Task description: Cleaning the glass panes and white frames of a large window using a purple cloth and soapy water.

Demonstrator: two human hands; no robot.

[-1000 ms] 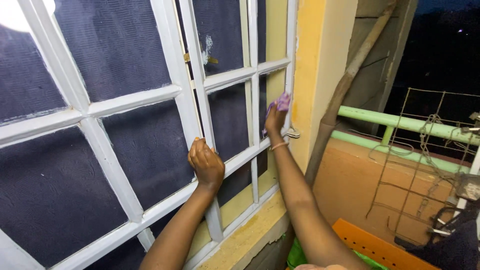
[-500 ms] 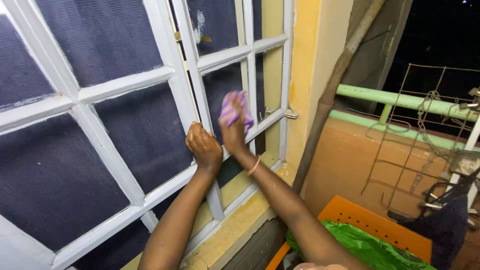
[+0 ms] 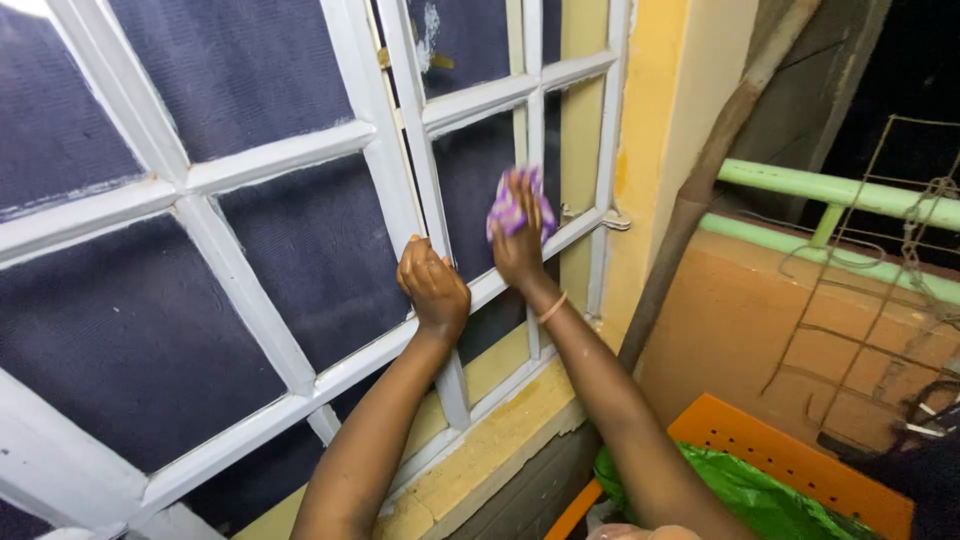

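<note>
The right hand (image 3: 520, 245) grasped a purple cloth (image 3: 512, 208), pressing it against a dark window pane (image 3: 478, 180). The left hand (image 3: 433, 290) gripped the white window frame (image 3: 400, 150).

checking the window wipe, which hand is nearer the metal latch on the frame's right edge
Right. The right hand, holding the purple cloth, is just left of the latch; the left hand grips the bar farther left.

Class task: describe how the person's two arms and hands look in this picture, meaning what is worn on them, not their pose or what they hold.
Both arms are bare to the picture's lower edge: no sleeves, no gloves. The right hand has a thin, pale orange band round its wrist. The left hand and its wrist carry nothing: no band, ring or watch shows.
</note>
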